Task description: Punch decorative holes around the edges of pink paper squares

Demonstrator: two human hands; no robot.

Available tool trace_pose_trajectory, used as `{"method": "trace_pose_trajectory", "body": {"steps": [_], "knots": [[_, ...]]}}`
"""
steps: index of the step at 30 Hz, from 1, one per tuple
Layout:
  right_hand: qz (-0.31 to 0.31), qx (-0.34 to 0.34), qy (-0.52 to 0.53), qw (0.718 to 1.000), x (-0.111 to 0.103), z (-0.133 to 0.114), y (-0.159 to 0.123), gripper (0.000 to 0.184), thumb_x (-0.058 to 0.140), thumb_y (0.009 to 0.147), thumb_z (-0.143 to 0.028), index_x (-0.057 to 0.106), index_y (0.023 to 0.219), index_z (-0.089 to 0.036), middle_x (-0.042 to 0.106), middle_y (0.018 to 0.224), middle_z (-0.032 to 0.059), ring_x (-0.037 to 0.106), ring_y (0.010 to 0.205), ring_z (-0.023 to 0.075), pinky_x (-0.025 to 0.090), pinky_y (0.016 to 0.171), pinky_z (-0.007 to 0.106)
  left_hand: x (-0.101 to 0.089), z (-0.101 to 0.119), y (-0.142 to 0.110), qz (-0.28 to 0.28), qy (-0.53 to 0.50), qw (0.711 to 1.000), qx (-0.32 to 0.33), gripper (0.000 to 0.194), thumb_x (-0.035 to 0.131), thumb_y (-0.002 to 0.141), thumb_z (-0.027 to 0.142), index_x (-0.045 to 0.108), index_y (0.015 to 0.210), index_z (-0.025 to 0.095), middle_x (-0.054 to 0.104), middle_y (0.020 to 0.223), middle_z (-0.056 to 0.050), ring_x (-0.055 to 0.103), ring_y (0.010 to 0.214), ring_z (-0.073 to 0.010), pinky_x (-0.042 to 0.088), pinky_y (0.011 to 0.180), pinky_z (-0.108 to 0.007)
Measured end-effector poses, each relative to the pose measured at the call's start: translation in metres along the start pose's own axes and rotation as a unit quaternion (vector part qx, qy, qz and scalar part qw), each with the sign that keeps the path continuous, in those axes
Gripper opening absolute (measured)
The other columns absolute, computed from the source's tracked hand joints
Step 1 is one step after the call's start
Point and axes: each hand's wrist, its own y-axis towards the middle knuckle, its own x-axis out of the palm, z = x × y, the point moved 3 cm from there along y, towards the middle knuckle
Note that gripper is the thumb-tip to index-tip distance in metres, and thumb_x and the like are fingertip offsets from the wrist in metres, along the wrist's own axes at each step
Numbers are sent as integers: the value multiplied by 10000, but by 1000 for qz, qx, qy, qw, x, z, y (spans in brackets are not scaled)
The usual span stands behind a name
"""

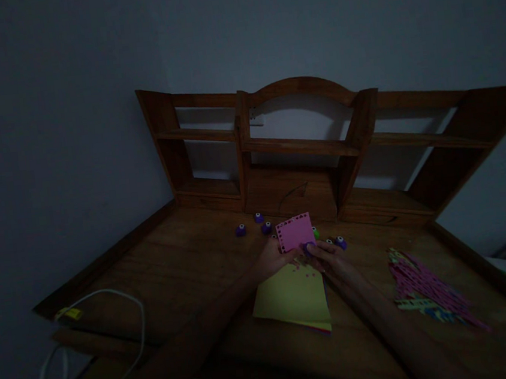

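Observation:
My left hand (272,256) grips a pink paper card (296,233) by its left side. A row of punched shapes runs along the card's top and left edges. In my right hand (328,255) is a small purple craft punch (308,249), set at the card's lower right corner. Below both hands lies a stack of yellow paper (291,297), with other colours peeking out at its lower edge. Tiny pink cut-outs (307,275) are scattered on the top sheet. More purple punches (240,230) stand behind the hands, and a green punch (315,232) is partly hidden by the card.
A heap of pink, yellow and blue punched paper strips (426,286) lies on the right of the wooden desk (189,268). Wooden shelves (297,142) rise at the back. A white cable (142,315) loops over the left front edge. The room is dim.

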Motion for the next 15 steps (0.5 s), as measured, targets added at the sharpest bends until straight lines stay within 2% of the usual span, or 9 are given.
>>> {"method": "trace_pose_trajectory", "body": {"steps": [6,12,15], "knots": [[10,9,2,1000,1,-4,-4,256,795,668,-362,720,839,-188,670,755,38,542,593,136,392,512,260,3,0,-1,-21,-16,1000,3,491,708,747,384,592,1160,144,662,1098,-136,672,859,-236,570,643,-296],[12,6,1,1000,5,-9,-6,256,785,682,-374,689,742,-144,532,572,-11,305,441,56,188,390,227,5,6,-3,-4,-15,1000,-14,448,620,810,464,611,1109,131,662,1064,-125,656,851,-220,552,625,-275],[4,7,1,1000,6,-8,-5,273,774,692,-394,674,706,-140,482,516,-33,281,431,51,169,390,231,4,5,-2,-5,-2,1000,-8,446,630,806,454,608,1109,127,659,1056,-118,649,814,-203,533,610,-264]]}}
